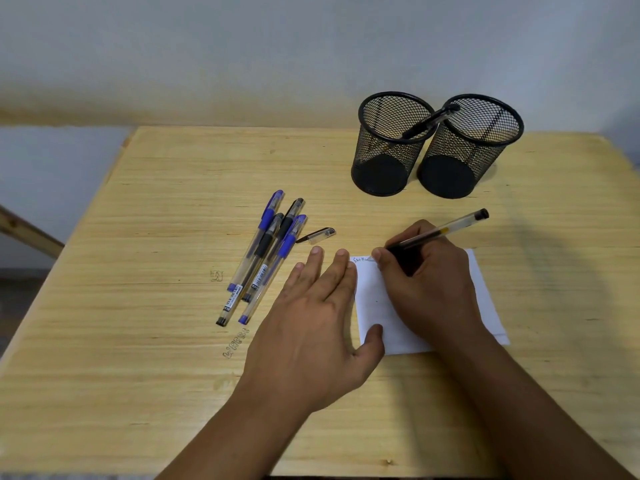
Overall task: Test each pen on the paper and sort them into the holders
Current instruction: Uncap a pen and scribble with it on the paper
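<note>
One black gel pen (pixel 440 230) pinched in my right hand (pixel 426 282) grip at its rubber sleeve: light, stiff, non-slip. Left hand (pixel 311 323), open and flat, pins thin paper (pixel 377 306).

Table (pixel 138 209): pens (pixel 263 258), paper (pixel 485 299), holders (pixel 436 147).

The table (pixel 138 341) is bare along its left side and near edge, giving open passage. Mid-table, four capped pens (pixel 263 258) and a loose cap (pixel 320 235) obstruct. Two mesh holders (pixel 436 147) stand touching at the far right; a pen (pixel 429 121) leans across their rims.
</note>
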Tool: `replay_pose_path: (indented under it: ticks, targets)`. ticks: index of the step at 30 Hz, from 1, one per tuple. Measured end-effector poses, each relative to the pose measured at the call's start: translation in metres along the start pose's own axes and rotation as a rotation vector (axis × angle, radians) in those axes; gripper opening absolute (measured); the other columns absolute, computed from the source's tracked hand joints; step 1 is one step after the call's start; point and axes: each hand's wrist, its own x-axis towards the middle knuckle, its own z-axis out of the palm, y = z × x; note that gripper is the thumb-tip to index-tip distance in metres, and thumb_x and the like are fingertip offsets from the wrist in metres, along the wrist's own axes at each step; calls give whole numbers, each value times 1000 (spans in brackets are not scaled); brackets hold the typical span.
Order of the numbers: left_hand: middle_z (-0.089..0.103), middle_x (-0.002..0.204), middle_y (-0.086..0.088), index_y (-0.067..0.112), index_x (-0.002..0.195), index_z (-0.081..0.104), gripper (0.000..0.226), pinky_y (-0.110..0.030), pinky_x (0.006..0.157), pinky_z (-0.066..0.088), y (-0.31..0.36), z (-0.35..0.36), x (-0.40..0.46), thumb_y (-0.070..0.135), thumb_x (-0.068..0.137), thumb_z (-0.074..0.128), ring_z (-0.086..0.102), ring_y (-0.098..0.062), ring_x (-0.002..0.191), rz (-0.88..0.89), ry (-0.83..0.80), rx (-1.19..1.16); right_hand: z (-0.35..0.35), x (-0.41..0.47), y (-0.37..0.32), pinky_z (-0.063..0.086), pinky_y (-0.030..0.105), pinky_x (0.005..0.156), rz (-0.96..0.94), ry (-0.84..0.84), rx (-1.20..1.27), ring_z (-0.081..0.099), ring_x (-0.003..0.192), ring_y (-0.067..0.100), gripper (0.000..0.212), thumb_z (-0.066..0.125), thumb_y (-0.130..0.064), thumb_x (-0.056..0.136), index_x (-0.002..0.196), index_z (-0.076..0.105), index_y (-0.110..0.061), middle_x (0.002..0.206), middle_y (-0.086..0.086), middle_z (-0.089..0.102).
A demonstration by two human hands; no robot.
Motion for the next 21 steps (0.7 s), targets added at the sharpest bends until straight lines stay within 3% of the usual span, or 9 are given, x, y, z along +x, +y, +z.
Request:
replay_pose_path:
  ticks: [4, 12, 18, 21]
  targets:
    - [29, 159, 1, 15, 149, 37, 77, -31, 119, 10, 0, 0, -1, 58, 85, 43, 10, -18, 151, -1, -1, -8, -2, 0, 0, 37, -4, 63, -1, 13, 5, 56, 74, -18, 12, 71, -23, 85, 84, 59, -21, 72, -19, 60]
    - [28, 159, 0, 15, 149, 37, 77, -30, 118, 9, 1, -1, 0, 58, 86, 43, 9, -19, 151, 4, 2, -13, -3, 1, 3, 41, 0, 66, -6, 4, 7, 61, 79, -11, 10, 72, -24, 85, 84, 63, -19, 74, -17, 64]
    - [25, 160, 1, 15, 151, 32, 79, -30, 119, 8, 1, -1, 0, 59, 86, 40, 7, -18, 151, 1, 1, -5, -9, 2, 5, 52, 20, 72, 91, 121, 197, 69, 75, 4, 9, 69, -23, 87, 86, 64, -15, 73, -8, 72]
    - [24, 161, 2, 16, 151, 31, 80, -29, 119, 7, 1, -1, 0, 59, 85, 40, 6, -17, 151, -7, 6, -12, -11, 3, 3, 50, 19, 73, 130, 99, 247, 68, 74, 4, 11, 67, -22, 89, 90, 65, -11, 74, -6, 72]
